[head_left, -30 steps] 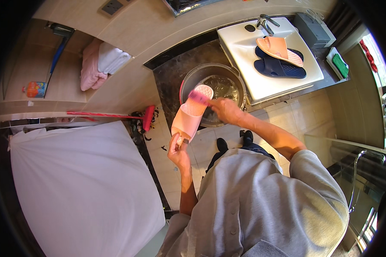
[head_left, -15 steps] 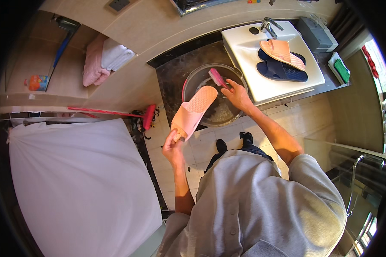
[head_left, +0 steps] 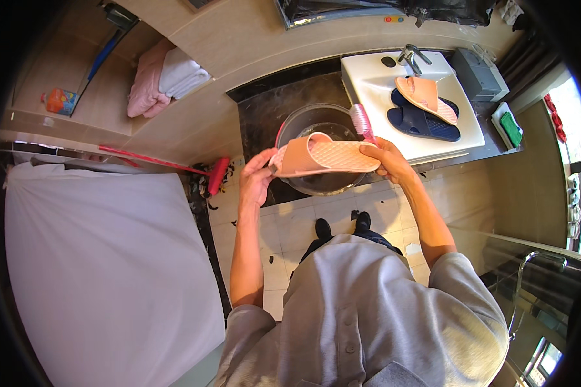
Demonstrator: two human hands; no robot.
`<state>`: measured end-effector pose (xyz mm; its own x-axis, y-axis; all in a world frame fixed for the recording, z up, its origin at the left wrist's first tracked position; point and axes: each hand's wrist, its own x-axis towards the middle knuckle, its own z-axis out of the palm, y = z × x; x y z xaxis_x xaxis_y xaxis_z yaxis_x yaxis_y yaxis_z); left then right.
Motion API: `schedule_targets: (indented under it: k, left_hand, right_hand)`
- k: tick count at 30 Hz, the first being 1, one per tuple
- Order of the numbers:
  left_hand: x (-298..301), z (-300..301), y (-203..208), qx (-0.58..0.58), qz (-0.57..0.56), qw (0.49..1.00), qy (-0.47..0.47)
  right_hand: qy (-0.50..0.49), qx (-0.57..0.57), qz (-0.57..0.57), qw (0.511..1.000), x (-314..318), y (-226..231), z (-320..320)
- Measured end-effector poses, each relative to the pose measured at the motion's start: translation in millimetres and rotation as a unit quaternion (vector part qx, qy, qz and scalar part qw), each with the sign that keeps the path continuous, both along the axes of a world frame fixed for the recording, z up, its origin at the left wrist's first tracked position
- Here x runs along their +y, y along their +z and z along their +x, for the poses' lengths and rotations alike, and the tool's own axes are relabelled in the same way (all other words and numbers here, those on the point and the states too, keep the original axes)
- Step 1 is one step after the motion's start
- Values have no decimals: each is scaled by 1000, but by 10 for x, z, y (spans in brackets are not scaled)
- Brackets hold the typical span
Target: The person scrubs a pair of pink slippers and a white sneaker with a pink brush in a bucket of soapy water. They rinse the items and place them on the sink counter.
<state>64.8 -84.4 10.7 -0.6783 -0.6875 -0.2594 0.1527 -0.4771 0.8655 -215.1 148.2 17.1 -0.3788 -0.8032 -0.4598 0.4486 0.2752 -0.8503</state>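
A pink-orange slide slipper (head_left: 342, 157) lies level between my two hands, toe strap to the left and textured footbed facing up. My left hand (head_left: 257, 179) is closed on the toe end, by the strap. At the heel end, my right hand (head_left: 392, 161) pinches the slipper with its thumb on top. The same hand also keeps hold of a pink scrubbing brush (head_left: 361, 121), which points up and away from me with pale bristles. Below the slipper is a round dark basin (head_left: 289, 121) with water in it, partly hidden by the slipper.
To the right, a white sink (head_left: 461, 147) with a chrome faucet (head_left: 412, 57) bears another pink-orange slipper (head_left: 426, 97) above navy slippers (head_left: 426, 126). A dark countertop (head_left: 258, 116) supports the basin. A red broom (head_left: 218, 175) and a large white-covered surface (head_left: 110, 271) are at left.
The slipper has turned from slanted to level, and my right hand has come onto its heel end while keeping the brush. My left hand remains on the toe end. The view has shifted slightly.
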Motion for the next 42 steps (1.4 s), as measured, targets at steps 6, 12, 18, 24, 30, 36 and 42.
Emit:
schedule_targets:
  k: [6, 12, 18, 24, 30, 36, 42]
  left_hand:
    - [383, -542, -205, -82, -8, 981, 178]
    - [1292, -566, -313, -117, 131, 979, -102]
    - [1130, -679, -358, -165, 198, 963, -77]
    - [764, -681, -437, -246, 127, 958, -74]
    - [915, -643, -272, -273, 21, 958, -86]
    - [941, -654, -337, -259, 21, 963, -72]
    - [701, -727, -522, -295, 18, 950, -101]
  right_hand:
    - [-218, 27, 0, 976, 179, 111, 211]
    - [-230, 47, -14, 972, 53, -62, 905]
    - [-127, 245, 26, 961, -77, -541, 996]
    - [-6, 483, -17, 875, -185, -229, 749]
    - [255, 569, 155, 766, -640, -394, 493]
    - [248, 571, 236, 746, -1120, -422, 492]
    - [337, 529, 150, 764, -1086, -452, 720]
